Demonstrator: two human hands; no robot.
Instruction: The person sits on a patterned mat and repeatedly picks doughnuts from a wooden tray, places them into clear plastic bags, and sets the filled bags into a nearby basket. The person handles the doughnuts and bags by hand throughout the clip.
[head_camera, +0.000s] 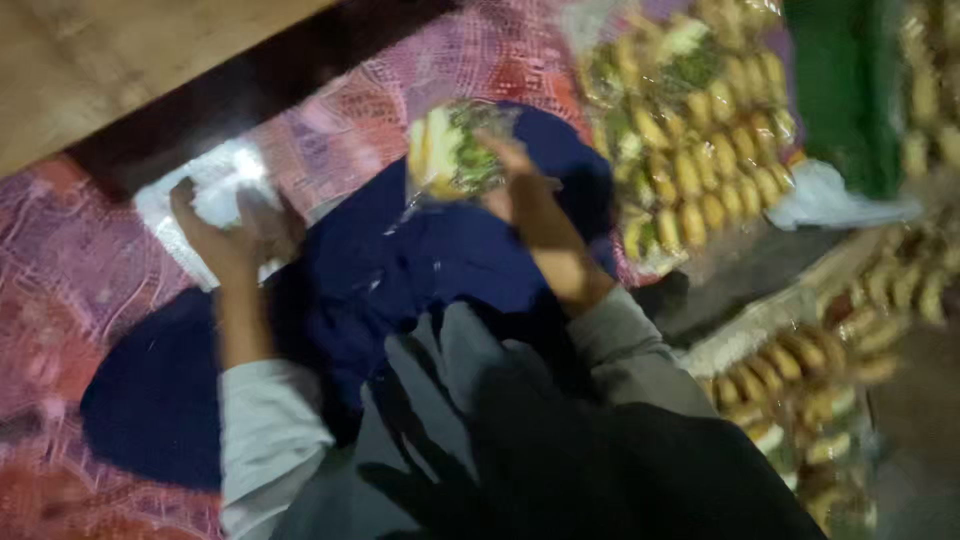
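Observation:
My left hand (225, 232) rests on a pile of white plastic bags (215, 190) at the left, fingers curled into the pile. My right hand (525, 190) holds a clear packet of yellow and green food (450, 150) above my dark blue lap cloth (400, 270). The picture is blurred by motion, so the grip of the left hand is hard to read.
Many clear packets of yellow snacks (700, 140) lie stacked at the upper right and lower right (800, 380). A green bag (840, 90) sits at the top right. A pink patterned mat (70, 270) covers the floor, with a wooden board (100, 60) at the top left.

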